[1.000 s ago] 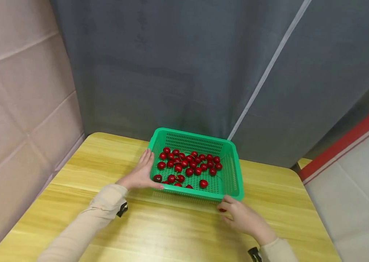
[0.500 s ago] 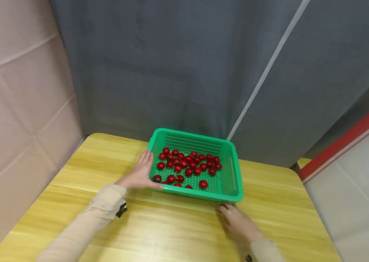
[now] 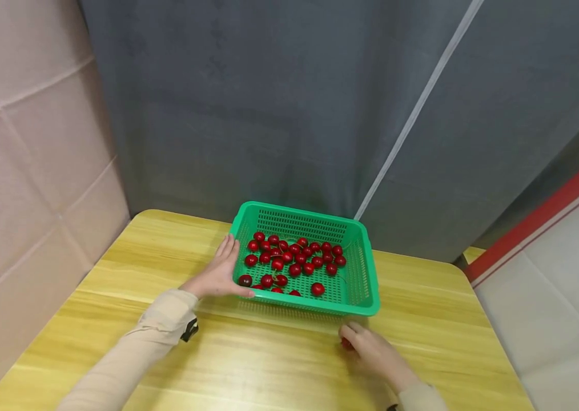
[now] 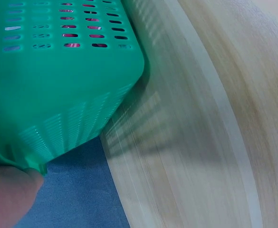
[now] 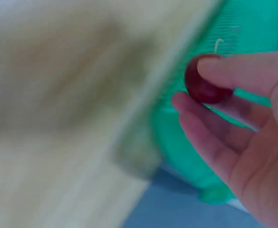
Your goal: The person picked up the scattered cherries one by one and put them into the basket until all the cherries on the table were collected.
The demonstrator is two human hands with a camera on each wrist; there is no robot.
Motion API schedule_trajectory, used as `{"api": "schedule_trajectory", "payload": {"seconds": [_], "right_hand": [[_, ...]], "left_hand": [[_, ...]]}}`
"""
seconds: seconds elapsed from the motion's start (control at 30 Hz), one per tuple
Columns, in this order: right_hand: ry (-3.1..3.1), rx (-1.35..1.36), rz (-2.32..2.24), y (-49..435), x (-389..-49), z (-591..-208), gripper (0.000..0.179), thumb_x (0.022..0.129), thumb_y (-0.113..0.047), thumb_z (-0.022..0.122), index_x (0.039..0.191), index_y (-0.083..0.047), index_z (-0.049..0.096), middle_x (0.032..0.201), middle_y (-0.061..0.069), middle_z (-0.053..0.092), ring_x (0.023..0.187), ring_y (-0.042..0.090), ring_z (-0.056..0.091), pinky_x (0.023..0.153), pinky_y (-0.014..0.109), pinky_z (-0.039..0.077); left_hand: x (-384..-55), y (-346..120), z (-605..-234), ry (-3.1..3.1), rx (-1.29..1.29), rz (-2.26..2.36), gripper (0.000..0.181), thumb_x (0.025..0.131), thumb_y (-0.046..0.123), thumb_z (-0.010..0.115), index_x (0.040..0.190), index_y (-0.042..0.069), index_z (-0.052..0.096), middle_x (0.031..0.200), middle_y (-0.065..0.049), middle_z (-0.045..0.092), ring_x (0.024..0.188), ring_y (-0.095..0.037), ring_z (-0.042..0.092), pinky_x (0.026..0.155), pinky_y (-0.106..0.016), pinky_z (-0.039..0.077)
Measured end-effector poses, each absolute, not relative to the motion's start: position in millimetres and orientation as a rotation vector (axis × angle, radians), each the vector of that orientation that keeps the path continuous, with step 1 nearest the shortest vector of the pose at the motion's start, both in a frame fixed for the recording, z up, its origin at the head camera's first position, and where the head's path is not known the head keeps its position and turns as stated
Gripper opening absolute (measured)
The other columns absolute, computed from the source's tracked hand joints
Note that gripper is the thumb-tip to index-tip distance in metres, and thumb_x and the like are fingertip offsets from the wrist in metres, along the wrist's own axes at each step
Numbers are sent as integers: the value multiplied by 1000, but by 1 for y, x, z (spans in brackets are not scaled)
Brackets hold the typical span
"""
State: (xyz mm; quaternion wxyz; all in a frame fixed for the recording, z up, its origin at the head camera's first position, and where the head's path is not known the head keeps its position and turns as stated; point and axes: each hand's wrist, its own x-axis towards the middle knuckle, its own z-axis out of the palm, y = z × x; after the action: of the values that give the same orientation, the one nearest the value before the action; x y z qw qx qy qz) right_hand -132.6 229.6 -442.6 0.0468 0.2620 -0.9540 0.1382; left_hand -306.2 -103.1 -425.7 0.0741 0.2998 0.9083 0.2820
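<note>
Between thumb and fingers, my right hand (image 3: pixel 372 351) pinches a dark red cherry (image 5: pixel 204 85) with a short pale stem. In the head view, the hand is just in front of the basket's near right corner. My left hand (image 3: pixel 217 274) holds the near left corner of the green slotted plastic basket (image 3: pixel 300 305), its fingers along the left side and its thumb on the front rim. In the left wrist view, a fingertip (image 4: pixel 22 185) presses at the basket's rim. Several red cherries (image 3: pixel 294 257) lie loose on the basket floor, some with stems.
The basket stands near the back edge of a wooden table (image 3: pixel 269 365). Behind it hangs a dark grey curtain (image 3: pixel 243 114). A pale panelled wall (image 3: pixel 27 171) rises at the left, and a white board with a red edge (image 3: pixel 536 211) at the right.
My right hand has come down from the basket's front rim, slightly toward me, with the cherry still in its fingers. The left hand and the basket stay as they were.
</note>
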Motion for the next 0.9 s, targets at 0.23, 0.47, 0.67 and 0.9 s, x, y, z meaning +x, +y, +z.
{"api": "schedule_trajectory", "payload": {"seconds": [0.23, 0.47, 0.67, 0.9], "right_hand": [[-2819, 1002, 641, 221, -140, -370, 32, 67, 8, 70, 89, -10, 56, 83, -5, 56, 75, 4, 54, 62, 17, 49], [-2883, 967, 596, 242, -199, -333, 27, 72, 8, 66, 93, -5, 56, 86, 3, 61, 76, 14, 61, 66, 27, 53], [-3123, 818, 558, 257, -258, -338, 24, 75, 5, 65, 96, -3, 56, 87, 8, 61, 76, 20, 60, 65, 33, 51], [-3396, 682, 528, 259, -295, -357, 24, 77, 3, 63, 100, -1, 55, 87, 5, 56, 73, 17, 49, 61, 29, 43]], "left_hand": [[-306, -103, -424, 2719, 894, 858, 133, 55, 63, 74, 140, -11, 4, 148, -25, -11, 136, -35, -13, 109, -51, 8], [-306, -103, -427, 2733, 895, 833, 133, 55, 64, 73, 140, -12, 4, 147, -27, -10, 136, -38, -10, 109, -51, 8], [-304, -102, -427, 2736, 900, 826, 132, 56, 64, 73, 140, -13, 5, 147, -27, -8, 136, -38, -9, 109, -49, 9], [-305, -101, -424, 2743, 895, 811, 132, 56, 64, 73, 140, -11, 4, 148, -25, -9, 137, -36, -10, 110, -46, 9]]}}
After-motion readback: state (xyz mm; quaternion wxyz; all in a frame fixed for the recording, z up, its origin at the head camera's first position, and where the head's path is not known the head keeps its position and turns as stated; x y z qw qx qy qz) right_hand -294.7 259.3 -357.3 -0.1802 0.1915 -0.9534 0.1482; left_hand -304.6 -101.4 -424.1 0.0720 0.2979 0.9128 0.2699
